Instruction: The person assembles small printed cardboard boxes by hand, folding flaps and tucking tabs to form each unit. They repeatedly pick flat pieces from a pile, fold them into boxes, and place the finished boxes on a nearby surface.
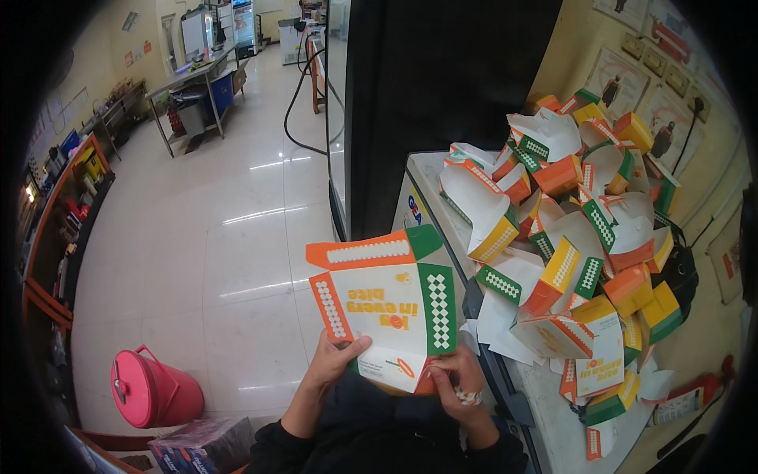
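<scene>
Pinching near corners, your left hand point(335, 360) and right hand point(456, 381) hold the carton point(377, 308), its length stretching away from you.

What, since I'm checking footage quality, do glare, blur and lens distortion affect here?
In the head view, light streaks glare off the floor; the shelves at left bow near the black rim; the far table looks soft; the held carton is clear enough to show its checked pattern.
</scene>
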A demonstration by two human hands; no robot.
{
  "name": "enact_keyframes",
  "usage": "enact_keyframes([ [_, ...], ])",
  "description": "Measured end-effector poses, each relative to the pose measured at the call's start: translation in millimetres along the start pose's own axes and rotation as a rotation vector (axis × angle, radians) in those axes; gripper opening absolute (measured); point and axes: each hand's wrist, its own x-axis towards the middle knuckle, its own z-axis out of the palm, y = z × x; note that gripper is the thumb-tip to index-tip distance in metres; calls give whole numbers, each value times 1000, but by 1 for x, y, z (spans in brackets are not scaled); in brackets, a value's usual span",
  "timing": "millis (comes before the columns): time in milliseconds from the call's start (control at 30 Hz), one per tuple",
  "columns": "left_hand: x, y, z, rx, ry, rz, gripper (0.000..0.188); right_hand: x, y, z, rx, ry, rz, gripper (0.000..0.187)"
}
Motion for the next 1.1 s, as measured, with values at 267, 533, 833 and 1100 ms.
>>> enact_keyframes([
  [267, -5, 21, 8, 62, -99, -66, 45, 31, 10, 0, 465, 422, 323, 30],
  [533, -5, 5, 45, -145, 316, 127, 43, 14, -5, 43, -644, 180, -279, 41],
  [833, -9, 0, 40, 218, 313, 197, 36, 28, 6, 26, -517, 173, -278, 25],
  [1100, -17, -18, 30, 1083, 246, 613, 31, 34, -2, 27, -83, 325, 22, 13],
])
